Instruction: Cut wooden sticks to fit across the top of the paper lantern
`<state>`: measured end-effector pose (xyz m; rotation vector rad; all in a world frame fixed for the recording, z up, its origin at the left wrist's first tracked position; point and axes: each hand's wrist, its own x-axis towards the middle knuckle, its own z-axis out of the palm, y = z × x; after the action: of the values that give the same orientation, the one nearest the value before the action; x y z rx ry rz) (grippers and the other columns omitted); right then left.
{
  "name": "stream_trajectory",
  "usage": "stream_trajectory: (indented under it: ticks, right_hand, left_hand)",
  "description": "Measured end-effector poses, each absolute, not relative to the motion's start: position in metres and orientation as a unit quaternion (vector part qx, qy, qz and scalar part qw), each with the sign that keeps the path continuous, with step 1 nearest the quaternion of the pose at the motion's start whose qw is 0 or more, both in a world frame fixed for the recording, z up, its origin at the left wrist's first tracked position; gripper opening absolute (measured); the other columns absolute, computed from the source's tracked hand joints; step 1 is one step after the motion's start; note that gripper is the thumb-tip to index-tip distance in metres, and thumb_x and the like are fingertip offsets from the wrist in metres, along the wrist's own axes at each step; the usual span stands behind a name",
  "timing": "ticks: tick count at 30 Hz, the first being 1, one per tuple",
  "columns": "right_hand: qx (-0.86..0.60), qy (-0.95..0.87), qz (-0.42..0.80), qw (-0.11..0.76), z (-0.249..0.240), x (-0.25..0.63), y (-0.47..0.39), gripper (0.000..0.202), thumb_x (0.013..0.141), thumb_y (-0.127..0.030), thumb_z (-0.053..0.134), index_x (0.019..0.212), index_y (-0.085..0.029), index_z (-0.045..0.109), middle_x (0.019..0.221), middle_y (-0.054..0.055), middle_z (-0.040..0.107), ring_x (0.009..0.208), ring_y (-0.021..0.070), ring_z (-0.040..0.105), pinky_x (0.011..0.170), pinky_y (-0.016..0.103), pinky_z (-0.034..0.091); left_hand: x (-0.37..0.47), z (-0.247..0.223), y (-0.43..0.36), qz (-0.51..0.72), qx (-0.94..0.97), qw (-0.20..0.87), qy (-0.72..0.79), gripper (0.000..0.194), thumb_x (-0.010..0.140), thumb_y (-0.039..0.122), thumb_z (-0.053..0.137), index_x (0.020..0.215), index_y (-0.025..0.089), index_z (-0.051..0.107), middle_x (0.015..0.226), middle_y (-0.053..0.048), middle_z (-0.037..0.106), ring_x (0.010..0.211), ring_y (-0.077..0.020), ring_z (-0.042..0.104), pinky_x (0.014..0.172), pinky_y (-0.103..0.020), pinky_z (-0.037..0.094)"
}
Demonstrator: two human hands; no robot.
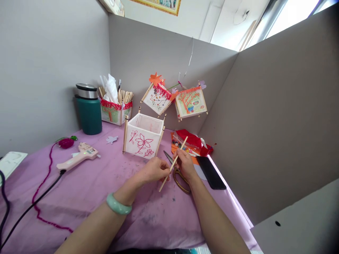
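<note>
A thin wooden stick point(173, 163) slants between my two hands. My left hand point(156, 170), with a pale green bangle on its wrist, pinches the lower part. Higher up, my right hand point(185, 163) grips the same stick. Scissors with brass-coloured handles point(181, 181) lie on the cloth, partly hidden by my right hand. Just beyond my left hand stands a white box-shaped lantern point(144, 137) with pink flowers drawn on its front and wooden sticks at its corners. Its top is uncovered.
A glue gun point(79, 157), pink yarn point(50, 165) and a paper cutout point(112, 140) lie left. Behind them stand a green tumbler point(88, 113) and a decorated box point(111, 112) of sticks. Two decorated lanterns point(190, 102) hang at the back. A black phone point(211, 173) and red material point(188, 138) lie right.
</note>
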<state>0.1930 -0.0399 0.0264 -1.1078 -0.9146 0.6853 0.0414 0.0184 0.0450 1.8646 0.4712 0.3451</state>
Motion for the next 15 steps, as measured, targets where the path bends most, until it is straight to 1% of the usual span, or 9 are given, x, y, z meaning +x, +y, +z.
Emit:
stream_trajectory:
  ticks: [5,15]
  right_hand:
    - [-0.505,-0.412,0.308,0.693,0.0245,0.1939,-0.0394,0.04,0.079,-0.052,0.06,0.061,-0.018,0.055,0.048,-0.004,0.051,0.035,0.0059,0.036,0.033,0.019,0.024]
    - [-0.483,-0.425,0.329,0.691,0.0187,0.1974,-0.0376,0.039,0.082,-0.052,0.058,0.063,-0.018,0.057,0.051,-0.002,0.054,0.035,0.006,0.038,0.033,0.019,0.024]
  left_hand:
    - [0.0422,0.043,0.0181,0.157,0.82,0.508,0.21,0.013,0.064,0.02,0.048,0.06,0.017,0.061,0.056,-0.001,0.066,0.047,-0.0131,0.058,0.045,-0.02,0.041]
    - [0.0432,0.0407,0.0196,0.158,0.847,0.464,0.207,0.015,0.063,0.02,0.045,0.059,0.018,0.059,0.056,-0.002,0.066,0.048,-0.0147,0.06,0.046,-0.021,0.042]
